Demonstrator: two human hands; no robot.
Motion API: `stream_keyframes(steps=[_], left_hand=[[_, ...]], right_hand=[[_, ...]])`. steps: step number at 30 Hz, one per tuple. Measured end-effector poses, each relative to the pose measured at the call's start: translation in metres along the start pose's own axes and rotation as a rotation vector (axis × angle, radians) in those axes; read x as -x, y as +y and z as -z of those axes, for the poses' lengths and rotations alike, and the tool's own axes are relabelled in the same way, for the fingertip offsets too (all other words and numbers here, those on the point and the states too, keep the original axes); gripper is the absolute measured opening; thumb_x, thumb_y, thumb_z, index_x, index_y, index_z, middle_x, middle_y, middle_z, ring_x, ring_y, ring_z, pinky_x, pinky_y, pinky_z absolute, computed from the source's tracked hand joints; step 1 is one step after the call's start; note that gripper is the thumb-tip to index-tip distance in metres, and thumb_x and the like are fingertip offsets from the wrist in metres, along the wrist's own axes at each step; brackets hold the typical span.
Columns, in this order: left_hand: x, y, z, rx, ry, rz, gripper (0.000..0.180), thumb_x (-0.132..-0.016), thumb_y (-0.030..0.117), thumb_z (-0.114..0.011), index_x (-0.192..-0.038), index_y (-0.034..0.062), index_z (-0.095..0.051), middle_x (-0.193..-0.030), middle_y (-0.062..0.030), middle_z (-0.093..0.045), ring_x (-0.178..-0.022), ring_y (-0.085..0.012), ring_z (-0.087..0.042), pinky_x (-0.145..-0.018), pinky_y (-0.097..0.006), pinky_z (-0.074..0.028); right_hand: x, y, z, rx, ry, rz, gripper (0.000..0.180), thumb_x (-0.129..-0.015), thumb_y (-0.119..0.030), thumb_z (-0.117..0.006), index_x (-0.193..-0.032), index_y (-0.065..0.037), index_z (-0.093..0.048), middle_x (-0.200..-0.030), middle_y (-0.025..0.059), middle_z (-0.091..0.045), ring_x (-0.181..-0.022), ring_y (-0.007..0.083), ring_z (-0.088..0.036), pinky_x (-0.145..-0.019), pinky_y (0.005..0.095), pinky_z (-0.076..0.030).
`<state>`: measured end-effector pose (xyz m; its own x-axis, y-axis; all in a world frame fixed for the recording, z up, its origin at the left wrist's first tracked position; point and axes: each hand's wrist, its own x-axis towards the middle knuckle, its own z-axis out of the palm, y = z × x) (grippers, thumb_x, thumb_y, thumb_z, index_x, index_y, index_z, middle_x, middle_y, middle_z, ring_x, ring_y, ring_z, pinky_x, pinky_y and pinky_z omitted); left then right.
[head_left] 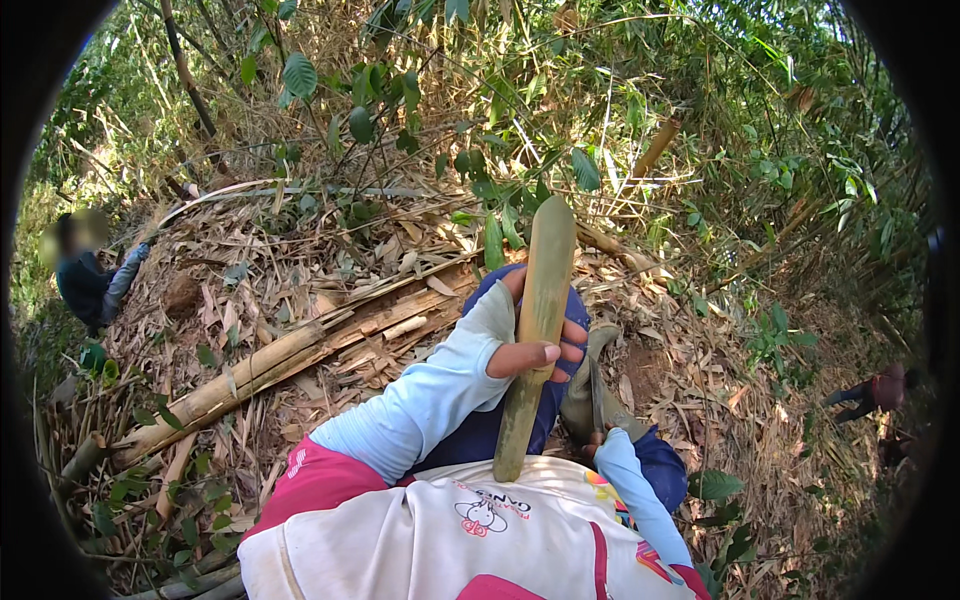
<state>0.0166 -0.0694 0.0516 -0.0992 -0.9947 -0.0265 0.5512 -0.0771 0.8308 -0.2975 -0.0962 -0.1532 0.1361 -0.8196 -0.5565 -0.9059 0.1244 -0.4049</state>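
Observation:
My left hand [522, 358], in a light blue arm sleeve, is wrapped round a length of split bamboo [548, 265]. The piece is pale green, with a rounded upper end and a node near my fingers. It stands nearly upright over my bent knee, its lower end close to my shirt. Low on the right, my right hand [597, 440] is closed at the handle end of a knife [597, 397]. The knife's narrow dark blade points away from me, beside my boot, apart from the bamboo. My sleeve partly hides the right fingers.
A long split bamboo pole [265, 368] lies slantwise across dry leaves on the left. Leafy twigs [490, 190] hang just beyond the held piece. One person [90, 275] sits at the far left; another person [880, 392] is at the right edge. Dense bamboo growth stands behind.

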Motion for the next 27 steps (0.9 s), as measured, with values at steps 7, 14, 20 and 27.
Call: stream_keyframes(steps=[7, 14, 20, 27], left_hand=[[0.011, -0.014, -0.003, -0.103, -0.072, -0.047, 0.095, -0.071, 0.001, -0.065, -0.147, 0.0141, -0.011, -0.107, -0.0110, -0.049, -0.097, -0.0205, -0.056, -0.083, -0.037, -0.053], [0.018, -0.015, 0.001, -0.105, -0.068, -0.050, 0.095, -0.071, 0.001, -0.064, -0.148, 0.0143, -0.011, -0.111, -0.0100, -0.044, -0.101, -0.0200, -0.053, -0.088, -0.036, -0.051], [0.017, -0.014, -0.002, -0.120, -0.074, -0.045, 0.095, -0.071, 0.002, -0.064, -0.148, 0.0143, -0.010, -0.113, -0.0102, -0.043, -0.102, -0.0201, -0.053, -0.087, -0.036, -0.051], [0.014, -0.019, 0.002, -0.074, -0.070, -0.067, 0.084, -0.073, 0.001, -0.061, -0.144, 0.0107, -0.017, -0.117, -0.0127, -0.046, -0.107, -0.0245, -0.055, -0.086, -0.041, -0.053]], right_hand=[[-0.011, 0.026, -0.012, -0.067, 0.073, 0.064, 0.081, -0.065, -0.026, -0.080, -0.129, 0.008, -0.041, -0.089, 0.0170, -0.064, -0.084, 0.0271, -0.062, -0.079, 0.0350, -0.048], [-0.013, 0.021, -0.016, -0.079, 0.059, 0.077, 0.081, -0.066, -0.025, -0.080, -0.129, 0.008, -0.041, -0.088, 0.0154, -0.064, -0.081, 0.0252, -0.061, -0.078, 0.0345, -0.048], [-0.020, 0.030, -0.018, 0.029, 0.039, 0.107, 0.082, -0.064, -0.020, -0.082, -0.131, 0.005, -0.041, -0.087, 0.0122, -0.063, -0.077, 0.0226, -0.059, -0.075, 0.0341, -0.048], [-0.034, 0.046, -0.029, -0.025, 0.033, 0.121, 0.086, -0.063, -0.018, -0.083, -0.133, 0.005, -0.039, -0.081, 0.0093, -0.062, -0.074, 0.0209, -0.058, -0.073, 0.0334, -0.048]])
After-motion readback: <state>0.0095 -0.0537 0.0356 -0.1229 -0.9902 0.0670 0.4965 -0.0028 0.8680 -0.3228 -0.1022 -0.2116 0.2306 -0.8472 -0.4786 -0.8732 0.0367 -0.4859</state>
